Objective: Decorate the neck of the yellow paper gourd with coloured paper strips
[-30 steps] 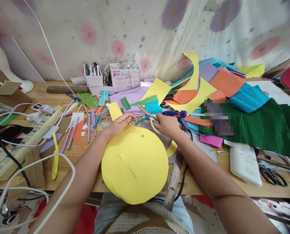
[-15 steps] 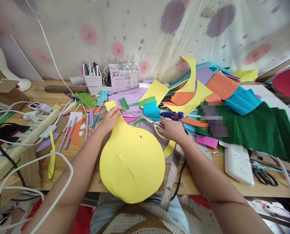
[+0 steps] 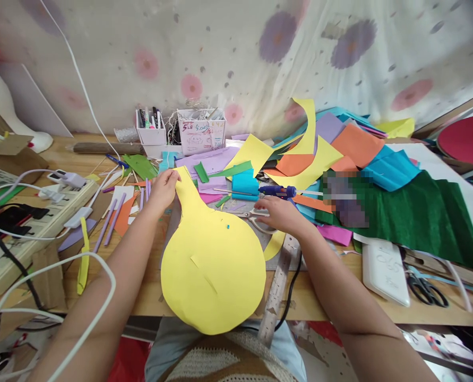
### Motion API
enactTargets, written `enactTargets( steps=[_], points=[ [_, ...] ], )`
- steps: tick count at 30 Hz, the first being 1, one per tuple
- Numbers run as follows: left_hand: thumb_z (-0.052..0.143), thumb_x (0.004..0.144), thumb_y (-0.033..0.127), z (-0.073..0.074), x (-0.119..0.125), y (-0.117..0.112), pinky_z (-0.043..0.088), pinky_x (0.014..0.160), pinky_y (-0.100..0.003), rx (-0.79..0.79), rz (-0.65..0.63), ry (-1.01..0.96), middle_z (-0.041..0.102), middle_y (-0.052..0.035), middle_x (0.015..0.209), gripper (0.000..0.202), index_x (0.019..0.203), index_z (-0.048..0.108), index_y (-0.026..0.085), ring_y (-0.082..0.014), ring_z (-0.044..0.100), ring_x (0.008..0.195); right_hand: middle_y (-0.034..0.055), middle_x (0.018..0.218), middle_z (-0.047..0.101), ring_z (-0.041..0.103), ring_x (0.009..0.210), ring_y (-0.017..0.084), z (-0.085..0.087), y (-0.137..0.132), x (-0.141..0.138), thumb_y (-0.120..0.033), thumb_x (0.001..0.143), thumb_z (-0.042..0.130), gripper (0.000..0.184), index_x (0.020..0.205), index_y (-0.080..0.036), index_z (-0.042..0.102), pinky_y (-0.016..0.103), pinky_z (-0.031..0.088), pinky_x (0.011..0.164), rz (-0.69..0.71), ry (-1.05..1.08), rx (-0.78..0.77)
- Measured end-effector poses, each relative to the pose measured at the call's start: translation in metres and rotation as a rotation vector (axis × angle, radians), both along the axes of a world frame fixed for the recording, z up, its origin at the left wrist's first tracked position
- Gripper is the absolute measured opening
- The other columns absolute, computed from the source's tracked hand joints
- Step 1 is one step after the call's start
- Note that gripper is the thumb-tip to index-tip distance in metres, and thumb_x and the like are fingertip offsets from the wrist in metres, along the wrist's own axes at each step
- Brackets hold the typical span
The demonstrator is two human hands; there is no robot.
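A large yellow paper cutout [image 3: 216,265] with a round body and a narrow neck lies in front of me, its lower end past the table's front edge. My left hand [image 3: 163,190] is closed at the top of the neck, pinching its left edge. Scissors [image 3: 265,227] with pale handles lie beside the cutout's upper right, blades partly hidden. Over their handles is my right hand [image 3: 280,213], fingers loosely spread and not gripping them. A blue glue gun [image 3: 276,191] rests just beyond that hand. On the cutout sits a tiny blue scrap [image 3: 228,227].
A metal ruler [image 3: 278,289] juts over the table edge. Coloured paper scraps [image 3: 252,154] pile up at the back, and dark green sheets [image 3: 411,223] lie right. A power strip [image 3: 41,233] with cables stands left. A white box [image 3: 385,268] and black scissors [image 3: 426,286] lie right.
My right hand has lowered the scissors to the table and loosened its fingers from them. The left hand has shifted left on the neck, a green strip no longer at its fingers.
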State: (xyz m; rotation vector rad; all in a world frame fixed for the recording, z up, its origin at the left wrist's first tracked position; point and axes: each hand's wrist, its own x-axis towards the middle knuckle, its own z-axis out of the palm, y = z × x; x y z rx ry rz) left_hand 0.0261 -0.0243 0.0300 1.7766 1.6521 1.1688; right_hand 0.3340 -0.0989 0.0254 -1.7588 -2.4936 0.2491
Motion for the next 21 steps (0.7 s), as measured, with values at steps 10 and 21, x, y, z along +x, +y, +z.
enactTargets(
  steps=[10,21],
  points=[
    [0.040,0.085,0.047,0.008,-0.009,-0.008,0.037,0.066,-0.031,-0.172,0.018,0.115,0.051,-0.0027,0.062,0.032,0.067,0.045,0.021,-0.0211,0.052,0.070,0.0083,0.101,0.066,0.060,0.088,0.020,0.012,0.052,-0.054,-0.021,0.086,0.040,0.027,0.094,-0.020,0.065,0.027,0.038,0.065,-0.041,-0.017,0.104],
    [0.063,0.061,0.058,-0.022,-0.003,-0.033,0.046,0.061,-0.030,-0.468,0.015,-0.032,0.069,-0.0089,0.079,0.045,0.080,0.063,0.018,-0.0253,0.064,0.073,0.0050,0.098,0.067,0.060,0.085,0.018,-0.006,0.067,-0.084,-0.040,0.081,0.053,0.028,0.100,-0.022,0.063,0.024,0.038,0.062,-0.010,0.084,-0.120]
  ],
)
